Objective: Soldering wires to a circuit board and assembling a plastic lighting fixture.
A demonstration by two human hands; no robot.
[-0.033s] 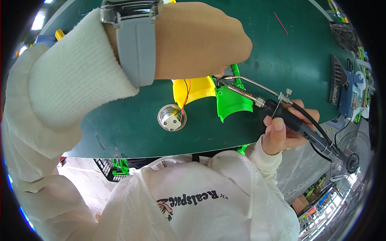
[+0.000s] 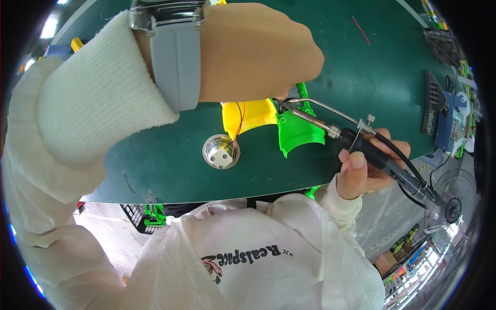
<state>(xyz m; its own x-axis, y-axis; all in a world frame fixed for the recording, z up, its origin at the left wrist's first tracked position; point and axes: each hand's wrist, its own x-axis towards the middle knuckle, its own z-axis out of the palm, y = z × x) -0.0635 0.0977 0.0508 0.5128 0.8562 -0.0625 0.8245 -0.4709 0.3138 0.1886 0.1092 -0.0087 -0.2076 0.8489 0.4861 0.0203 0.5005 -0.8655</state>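
Observation:
My right hand [image 2: 369, 168] grips a black soldering iron [image 2: 380, 157] with a thin metal feed tube [image 2: 323, 106] fixed along it. The iron's tip meets the tube's end at the inner edge of a green plastic shell [image 2: 299, 132]. My left hand [image 2: 263, 49] reaches in from the left, its fingers curled down just beside that tip. What they pinch is hidden under the hand. Beside the green shell lies a yellow plastic shell [image 2: 250, 116], partly covered by my left wrist. Red and black wires [image 2: 241, 124] run across it to a round silver reflector cup [image 2: 221, 151] with a white piece inside.
All this lies on a dark green tabletop [image 2: 170, 178]. A short red wire [image 2: 361, 30] lies farther back. A blue machine [image 2: 449, 121] stands at the right edge, with a fan [image 2: 453, 194] nearer me. Below the front edge sits a black basket [image 2: 135, 219] with green parts.

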